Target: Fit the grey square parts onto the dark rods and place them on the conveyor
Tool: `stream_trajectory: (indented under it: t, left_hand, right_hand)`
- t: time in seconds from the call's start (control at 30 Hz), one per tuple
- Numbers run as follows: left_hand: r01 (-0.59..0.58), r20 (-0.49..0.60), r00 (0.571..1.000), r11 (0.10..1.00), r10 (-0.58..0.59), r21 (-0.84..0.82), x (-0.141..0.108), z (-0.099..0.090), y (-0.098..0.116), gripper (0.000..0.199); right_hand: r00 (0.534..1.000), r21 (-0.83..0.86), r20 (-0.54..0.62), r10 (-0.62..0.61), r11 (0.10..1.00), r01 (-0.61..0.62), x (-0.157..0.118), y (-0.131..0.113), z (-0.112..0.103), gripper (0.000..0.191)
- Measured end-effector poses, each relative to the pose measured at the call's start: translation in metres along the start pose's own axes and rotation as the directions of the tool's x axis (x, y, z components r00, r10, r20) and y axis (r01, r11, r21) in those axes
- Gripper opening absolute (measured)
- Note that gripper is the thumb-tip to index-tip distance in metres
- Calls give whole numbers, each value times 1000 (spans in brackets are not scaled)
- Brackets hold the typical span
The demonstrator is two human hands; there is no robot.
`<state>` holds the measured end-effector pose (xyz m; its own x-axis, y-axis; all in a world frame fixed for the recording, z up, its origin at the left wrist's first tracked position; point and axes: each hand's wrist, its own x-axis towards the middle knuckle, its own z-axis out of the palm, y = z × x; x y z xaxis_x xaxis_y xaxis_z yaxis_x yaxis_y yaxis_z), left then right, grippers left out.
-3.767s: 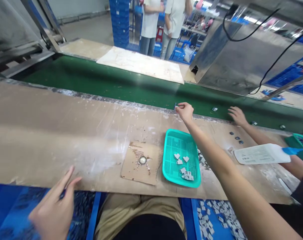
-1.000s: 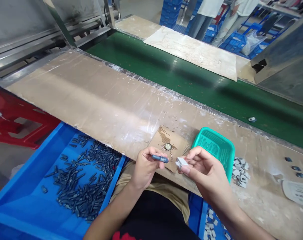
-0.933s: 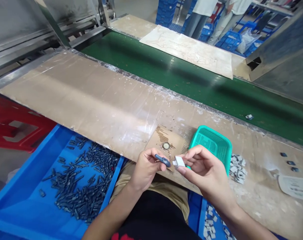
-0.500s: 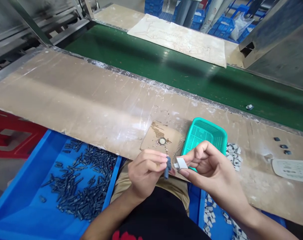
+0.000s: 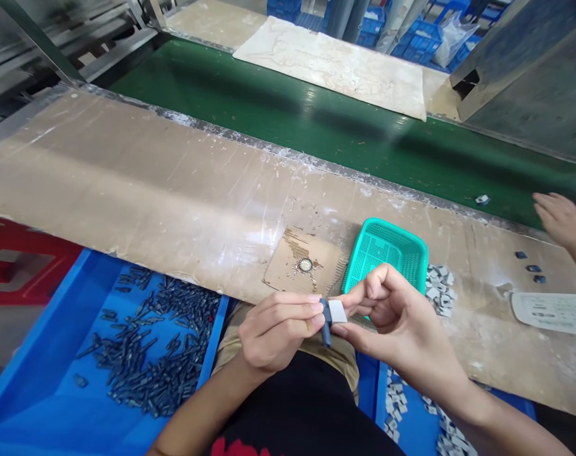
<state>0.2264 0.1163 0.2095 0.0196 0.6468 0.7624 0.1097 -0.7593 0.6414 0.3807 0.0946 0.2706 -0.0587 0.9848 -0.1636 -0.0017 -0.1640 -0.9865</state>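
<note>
Head view: white block against dark piece

The left hand clamps the dark piece between its fingers, narrow end down; the right hand pinches the white block between thumb and fingers. The two touch above the lap, near the green basket.

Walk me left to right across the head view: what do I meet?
Red plastic stool, pile of dark parts, round piece, held dark piece, held white piece, green basket, heap of white pieces, lone small piece, three dark pieces.
</note>
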Motion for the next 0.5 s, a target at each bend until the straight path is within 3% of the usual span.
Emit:
stream_trajectory:
  t: [0.2,0.33,0.4,0.43,0.47,0.5]
  left_hand:
    - [-47,89,995,999,47,4,2,1,-12,20]
    - [9,163,986,991,-31,134,3,2,-31,26]
    - [114,87,984,932,-153,343,-6,-13,-39,25]
    - [192,-15,978,867,-208,460,-15,-27,-44,23]
    - [285,-126,957,780,-260,558,-27,-45,-49,17]
    - [433,-228,897,650,-378,625,-42,-67,-56,17]
  right_hand:
    - [999,-63,-11,-34,997,33,3,3,-1,39]
    - [996,-235,-15,-84,969,78,42,24,-24,40]
    - [982,-340,-111,-150,935,105,81,35,-51,38]
    - [959,-383,-211,-191,918,99,104,39,-68,37]
    - [912,-455,-341,-227,889,51,126,40,-88,37]
    - [850,-533,-459,-258,846,-31,148,38,-108,37]
